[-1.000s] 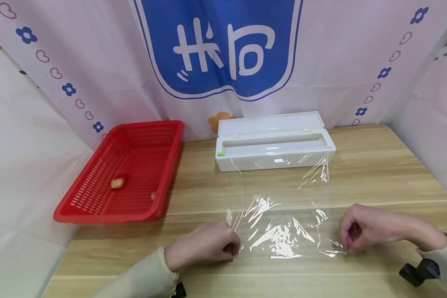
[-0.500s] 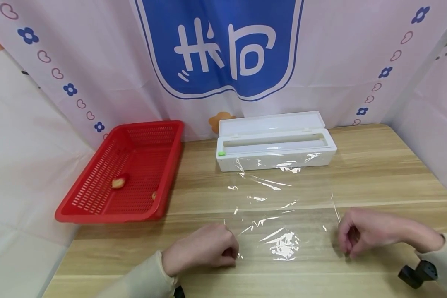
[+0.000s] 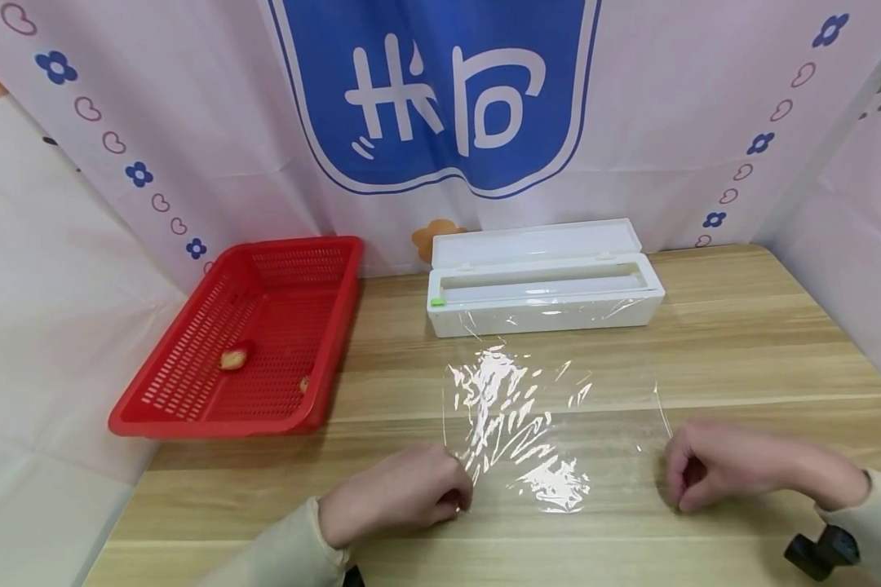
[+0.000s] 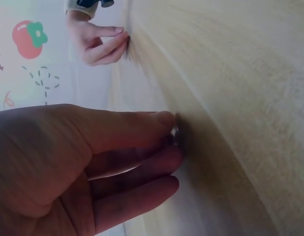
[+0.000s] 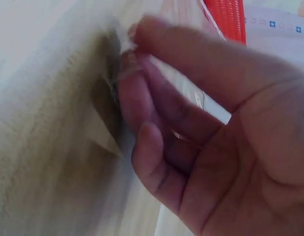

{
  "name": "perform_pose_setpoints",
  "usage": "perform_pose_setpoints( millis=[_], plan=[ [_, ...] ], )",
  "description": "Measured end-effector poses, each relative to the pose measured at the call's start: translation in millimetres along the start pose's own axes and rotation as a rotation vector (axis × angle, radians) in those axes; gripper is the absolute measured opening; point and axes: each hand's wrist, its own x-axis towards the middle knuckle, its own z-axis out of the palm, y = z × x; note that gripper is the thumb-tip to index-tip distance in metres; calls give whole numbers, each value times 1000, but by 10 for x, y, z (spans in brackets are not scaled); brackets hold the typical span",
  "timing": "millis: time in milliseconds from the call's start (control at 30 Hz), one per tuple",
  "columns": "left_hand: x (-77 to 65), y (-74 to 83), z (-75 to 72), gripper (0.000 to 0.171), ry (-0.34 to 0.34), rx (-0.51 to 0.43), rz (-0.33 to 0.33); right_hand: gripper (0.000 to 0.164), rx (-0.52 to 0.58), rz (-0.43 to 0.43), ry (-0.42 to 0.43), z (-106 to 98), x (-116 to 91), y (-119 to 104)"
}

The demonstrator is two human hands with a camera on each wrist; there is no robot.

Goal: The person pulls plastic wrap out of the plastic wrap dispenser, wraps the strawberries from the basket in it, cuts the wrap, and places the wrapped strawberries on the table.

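Observation:
A sheet of clear plastic wrap (image 3: 514, 416) stretches over the table from a white wrap dispenser box (image 3: 543, 316), whose lid (image 3: 534, 243) stands up at the back. At the sheet's near left corner, my left hand (image 3: 402, 491) pinches the film; thumb and fingertips meet low over the wood in the left wrist view. My right hand (image 3: 741, 463) pinches the near right corner, and a crumpled bit of film shows at its fingertips in the right wrist view. The roll (image 3: 546, 287) shows inside the box. Most of the film is see-through, so its edges are hard to trace.
On the left stands a red perforated basket (image 3: 351, 326) with a small pale brown item (image 3: 232, 359) inside and another partly hidden by its wall. Behind the wooden table (image 3: 763, 342) hangs a printed cloth (image 3: 631, 130). Black wrist devices (image 3: 822, 553) sit by the sleeves.
My right hand has come slightly nearer to me with the film's corner; the left hand has barely moved. Glare and wrinkles on the film have shifted. Box and basket stay put.

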Motion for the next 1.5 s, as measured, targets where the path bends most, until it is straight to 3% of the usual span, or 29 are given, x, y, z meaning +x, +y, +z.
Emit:
perform_pose_setpoints(
  millis=[233,467,767,1067,1300,1500],
  plan=[
    [9,-14,43,17,8,-21,-35,26,-71,23,50,74,30,16],
    [-10,-28,38,19,20,-44,-53,31,-135,3,86,107,46,30],
    [-28,-41,-11,17,17,-55,-80,31,-107,29,91,108,41,38],
    [-78,-45,-161,8,29,-99,-128,30,-85,25,88,104,38,46],
    [-166,-67,-435,6,119,-117,-110,28,-88,38,83,101,38,50],
    [-318,-155,-757,7,301,-78,-83,28,-81,41,83,100,39,50]
  ],
)
